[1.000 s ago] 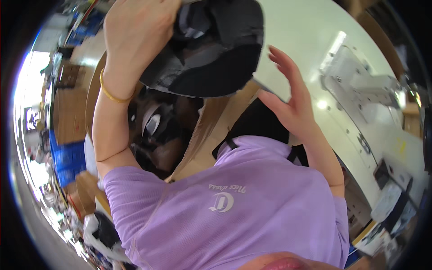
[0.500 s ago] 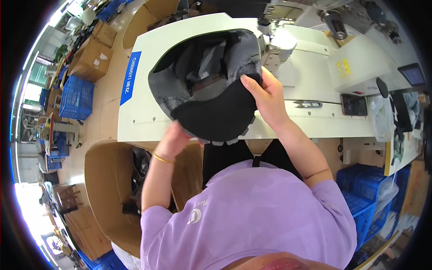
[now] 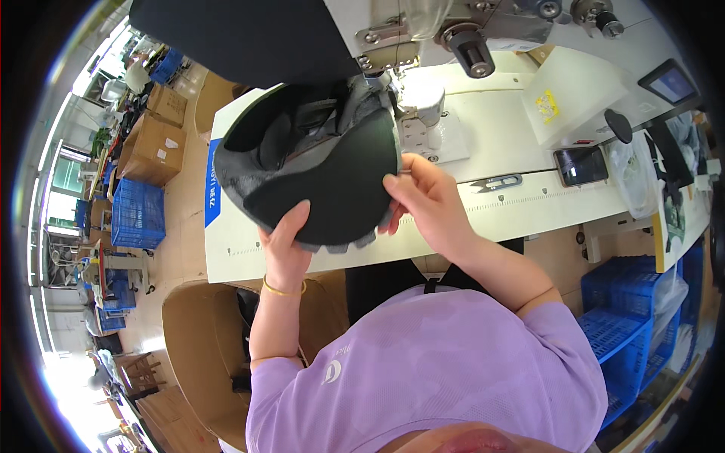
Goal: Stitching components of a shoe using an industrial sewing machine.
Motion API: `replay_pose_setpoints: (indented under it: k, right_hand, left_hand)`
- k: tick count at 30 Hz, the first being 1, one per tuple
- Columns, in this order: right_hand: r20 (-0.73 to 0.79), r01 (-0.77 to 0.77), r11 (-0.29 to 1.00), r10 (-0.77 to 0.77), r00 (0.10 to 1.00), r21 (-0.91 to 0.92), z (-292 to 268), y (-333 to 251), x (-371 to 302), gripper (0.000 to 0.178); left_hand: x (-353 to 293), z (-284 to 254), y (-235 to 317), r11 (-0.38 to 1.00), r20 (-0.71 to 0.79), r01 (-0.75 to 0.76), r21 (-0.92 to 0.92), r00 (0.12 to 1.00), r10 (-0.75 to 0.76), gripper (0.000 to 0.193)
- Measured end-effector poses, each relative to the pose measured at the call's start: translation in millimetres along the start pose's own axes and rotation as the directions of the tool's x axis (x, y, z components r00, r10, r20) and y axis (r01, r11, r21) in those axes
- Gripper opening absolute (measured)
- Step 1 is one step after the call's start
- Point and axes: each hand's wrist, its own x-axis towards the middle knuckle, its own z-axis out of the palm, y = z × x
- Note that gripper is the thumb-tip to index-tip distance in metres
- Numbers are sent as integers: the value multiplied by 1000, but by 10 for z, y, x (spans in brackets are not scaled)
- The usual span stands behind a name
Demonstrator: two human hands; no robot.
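A grey and black fabric cap [image 3: 249, 162] is held over the near left part of the sewing table, its hollow side facing up. A smooth black curved piece shaped like a brim [image 3: 332, 181] lies across its near side, with small notched tabs along the lower edge. My left hand [image 3: 285, 238] grips the near left edge, thumb on top of the black piece and fingers hidden underneath. My right hand [image 3: 423, 196] pinches the right edge between thumb and fingers. The far rim of the cap is close to the sewing machine head [image 3: 393, 57], partly hidden by it.
Thread snips [image 3: 498, 183] and a phone [image 3: 580, 166] lie on the white table [image 3: 483, 208] to the right. A cardboard box [image 3: 196, 332] with dark pieces stands below left. Blue crates [image 3: 615, 325] are at the lower right; another blue crate [image 3: 138, 214] is at left.
The cap has moved left and its far rim now meets the machine head in view. My left thumb has come onto the black piece. My right hand has slid lower along the edge.
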Motion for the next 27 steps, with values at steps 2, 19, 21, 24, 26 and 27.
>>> replay_pose_setpoints:
  k: [2, 19, 21, 24, 26, 27]
  right_hand:
    - [-8, 22, 999, -22, 1000, -25, 59, -45, -73, 23]
    - [-87, 55, 998, -52, 995, 27, -90, -85, 84, 19]
    - [-82, 61, 998, -58, 995, 31, -93, -93, 92, 19]
    - [-83, 59, 997, -56, 995, 43, -114, -115, 92, 19]
    - [-89, 63, 997, -59, 994, 45, -116, -115, 98, 20]
    - [-92, 64, 997, -60, 994, 44, -120, -115, 96, 20]
  left_hand:
    - [-40, 69, 21, 996, -8, 1, -93, 1000, -1, 28]
    - [206, 201, -20, 999, -14, 28, -36, 1000, -28, 23]
    - [204, 205, -13, 998, -5, 23, -58, 1000, -23, 25]
    - [219, 202, -19, 997, 7, 30, -69, 1000, -30, 27]
    - [224, 222, -26, 998, 0, 26, -56, 1000, -26, 28]
    - [226, 230, -35, 999, -11, 22, -45, 1000, -22, 29]
